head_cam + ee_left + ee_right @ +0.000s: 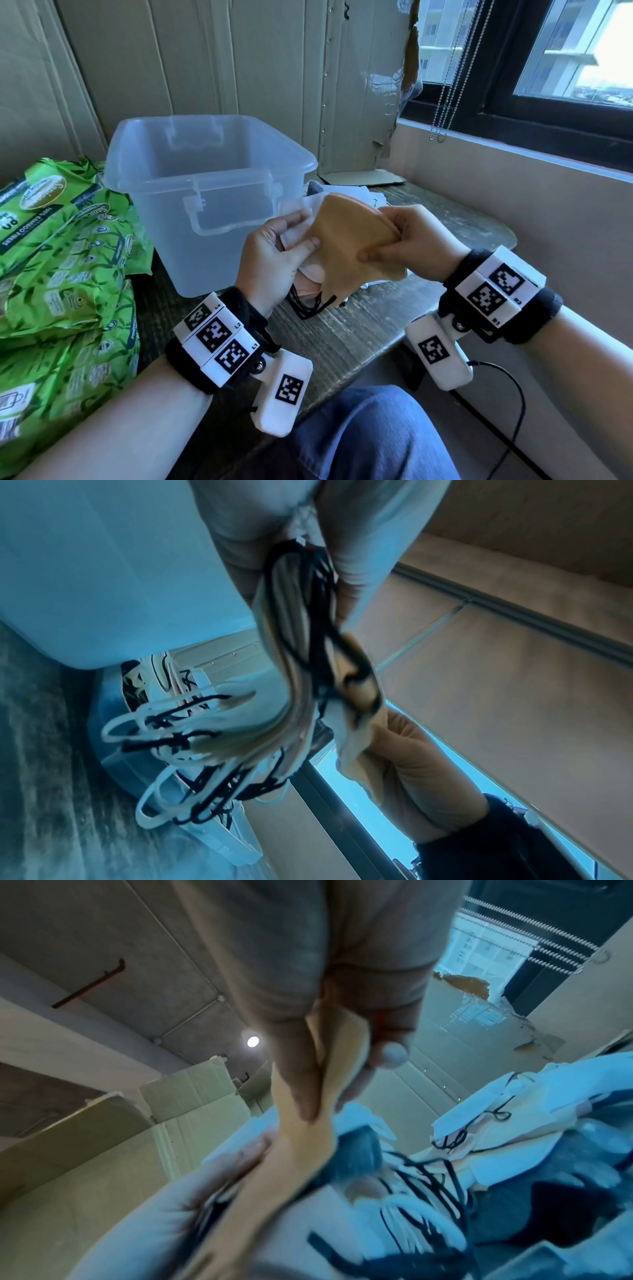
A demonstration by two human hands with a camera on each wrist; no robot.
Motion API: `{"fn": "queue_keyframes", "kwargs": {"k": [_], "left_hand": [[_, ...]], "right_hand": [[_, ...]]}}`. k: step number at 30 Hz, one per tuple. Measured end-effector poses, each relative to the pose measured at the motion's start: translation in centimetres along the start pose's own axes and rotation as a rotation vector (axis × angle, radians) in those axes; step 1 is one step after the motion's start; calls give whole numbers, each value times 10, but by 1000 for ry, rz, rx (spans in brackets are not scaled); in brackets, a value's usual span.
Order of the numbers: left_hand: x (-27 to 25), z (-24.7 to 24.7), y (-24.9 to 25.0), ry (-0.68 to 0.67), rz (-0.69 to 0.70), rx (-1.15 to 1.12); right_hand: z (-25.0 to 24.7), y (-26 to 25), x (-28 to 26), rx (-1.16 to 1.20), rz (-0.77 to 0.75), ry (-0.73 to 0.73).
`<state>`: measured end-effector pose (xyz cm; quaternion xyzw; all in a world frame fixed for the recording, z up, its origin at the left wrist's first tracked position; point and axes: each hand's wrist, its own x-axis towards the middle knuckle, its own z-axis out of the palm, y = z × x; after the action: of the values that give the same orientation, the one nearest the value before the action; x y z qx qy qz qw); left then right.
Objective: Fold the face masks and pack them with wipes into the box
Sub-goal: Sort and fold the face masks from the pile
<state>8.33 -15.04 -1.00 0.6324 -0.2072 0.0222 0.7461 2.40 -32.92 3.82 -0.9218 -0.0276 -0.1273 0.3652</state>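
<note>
Wipes packs [65, 253] far left on table [346, 329], green, at least three, exact count unclear. Clear box [209, 202] right of them, upright, open. My left hand [274, 250] grips bunch of folded masks [308, 284], count unclear. Tan mask [346, 240] spans both hands, long axis left-right, straps hanging down. My right hand [407, 240] pinches its right edge.

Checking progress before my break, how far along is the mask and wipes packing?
Early. Done: a stack of masks gathered in the left hand. In hand: right hand pinches the tan mask. Left: clear box looks empty; green wipes packs sit beside it.
</note>
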Motion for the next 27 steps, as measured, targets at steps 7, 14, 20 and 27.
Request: {"fn": "queue_keyframes", "kwargs": {"k": [7,14,20,27], "left_hand": [[-1,-3,1,1,-18,70],[-5,-1,2,-78,-35,169],[-11,-1,10,-198,-104,-50],[-6,0,1,-126,-42,217]], "right_hand": [[-41,12,13,-103,183,557],[-4,-17,-4,-153,-58,352],[29,-25,-11,-144,-76,-158],[15,-19,2,87,-15,-115]]}}
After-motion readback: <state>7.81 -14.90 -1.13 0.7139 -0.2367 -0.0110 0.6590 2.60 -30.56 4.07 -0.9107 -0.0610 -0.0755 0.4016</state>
